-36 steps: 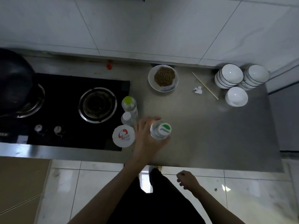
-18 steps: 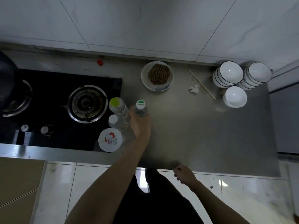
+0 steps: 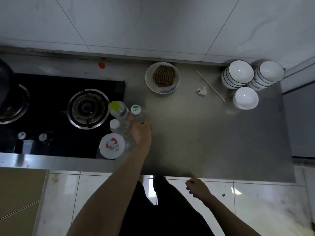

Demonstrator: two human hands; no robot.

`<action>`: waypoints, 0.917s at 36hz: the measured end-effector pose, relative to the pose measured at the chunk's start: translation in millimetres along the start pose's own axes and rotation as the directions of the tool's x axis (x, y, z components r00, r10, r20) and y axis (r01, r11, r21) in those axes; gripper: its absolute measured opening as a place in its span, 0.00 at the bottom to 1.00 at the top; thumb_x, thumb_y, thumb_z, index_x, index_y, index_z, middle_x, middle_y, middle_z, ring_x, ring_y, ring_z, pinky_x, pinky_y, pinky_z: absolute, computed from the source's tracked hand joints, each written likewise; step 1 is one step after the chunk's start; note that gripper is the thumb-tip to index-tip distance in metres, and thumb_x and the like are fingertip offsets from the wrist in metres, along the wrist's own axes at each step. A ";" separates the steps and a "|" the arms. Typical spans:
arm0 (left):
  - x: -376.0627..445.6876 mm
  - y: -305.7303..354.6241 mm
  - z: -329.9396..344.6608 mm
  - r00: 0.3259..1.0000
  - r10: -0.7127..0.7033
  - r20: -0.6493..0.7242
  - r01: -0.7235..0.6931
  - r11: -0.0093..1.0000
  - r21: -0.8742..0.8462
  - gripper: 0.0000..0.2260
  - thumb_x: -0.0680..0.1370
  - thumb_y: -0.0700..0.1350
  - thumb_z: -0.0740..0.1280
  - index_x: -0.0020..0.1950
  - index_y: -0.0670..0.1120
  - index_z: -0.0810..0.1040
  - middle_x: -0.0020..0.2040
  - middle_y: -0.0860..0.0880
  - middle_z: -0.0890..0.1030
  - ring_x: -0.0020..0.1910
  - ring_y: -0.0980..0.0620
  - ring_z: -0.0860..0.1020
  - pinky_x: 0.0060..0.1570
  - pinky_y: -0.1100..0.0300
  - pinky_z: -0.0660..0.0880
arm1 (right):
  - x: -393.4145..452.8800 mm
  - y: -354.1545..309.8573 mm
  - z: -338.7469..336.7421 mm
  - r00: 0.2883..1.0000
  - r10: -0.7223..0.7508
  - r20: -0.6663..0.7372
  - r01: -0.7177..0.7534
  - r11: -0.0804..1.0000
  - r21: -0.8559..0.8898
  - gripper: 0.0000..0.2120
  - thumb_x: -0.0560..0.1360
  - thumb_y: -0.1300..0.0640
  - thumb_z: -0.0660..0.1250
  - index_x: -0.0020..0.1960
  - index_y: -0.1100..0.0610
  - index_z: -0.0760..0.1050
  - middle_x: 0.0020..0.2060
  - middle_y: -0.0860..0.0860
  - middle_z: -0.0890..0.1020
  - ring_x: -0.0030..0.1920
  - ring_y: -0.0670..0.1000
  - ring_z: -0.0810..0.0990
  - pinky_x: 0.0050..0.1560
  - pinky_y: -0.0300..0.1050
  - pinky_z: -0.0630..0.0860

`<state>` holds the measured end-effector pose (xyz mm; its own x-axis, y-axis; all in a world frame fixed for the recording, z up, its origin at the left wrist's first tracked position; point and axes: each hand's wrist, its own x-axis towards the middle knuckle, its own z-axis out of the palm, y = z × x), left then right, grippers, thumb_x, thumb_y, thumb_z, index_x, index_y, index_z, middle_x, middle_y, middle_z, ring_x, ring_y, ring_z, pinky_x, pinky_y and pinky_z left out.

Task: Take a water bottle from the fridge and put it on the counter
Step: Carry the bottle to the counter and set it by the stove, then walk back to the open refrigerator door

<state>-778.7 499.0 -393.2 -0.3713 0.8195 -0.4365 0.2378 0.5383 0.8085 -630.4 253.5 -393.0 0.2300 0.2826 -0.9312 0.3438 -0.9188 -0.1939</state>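
A clear water bottle (image 3: 137,112) with a green and white cap stands upright on the steel counter (image 3: 204,133), just right of the stove. My left hand (image 3: 140,132) is wrapped around its body from the near side. My right hand (image 3: 197,187) hangs loosely curled over the floor, below the counter's front edge, holding nothing. The fridge is not in view.
Left of the held bottle stand a yellow-green capped bottle (image 3: 117,108), a white-capped bottle (image 3: 114,124) and a white round lid with a cartoon print (image 3: 111,145). A black gas stove (image 3: 59,114) lies left. A plate of noodles (image 3: 162,77), chopstick (image 3: 210,86) and white bowls (image 3: 245,82) sit behind.
My left hand carried the bottle from near the counter's front edge farther back and set it down beside the other bottles. My right hand stayed low by the counter edge.
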 end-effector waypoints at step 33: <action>-47.9 -154.1 -156.7 0.438 -0.649 0.622 -0.743 0.128 0.657 0.19 0.83 0.47 0.63 0.34 0.41 0.68 0.35 0.39 0.68 0.35 0.43 0.72 0.41 0.53 0.65 | -69.4 131.9 130.0 0.950 0.306 -0.063 -0.201 0.754 0.625 0.13 0.75 0.58 0.62 0.49 0.66 0.81 0.48 0.62 0.87 0.38 0.55 0.79 0.45 0.48 0.76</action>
<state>-938.1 346.0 -435.0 0.2416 0.1322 -0.9613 0.8959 -0.4111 0.1686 -719.3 76.8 -394.0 0.3810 0.0051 -0.9246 -0.3564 -0.9219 -0.1520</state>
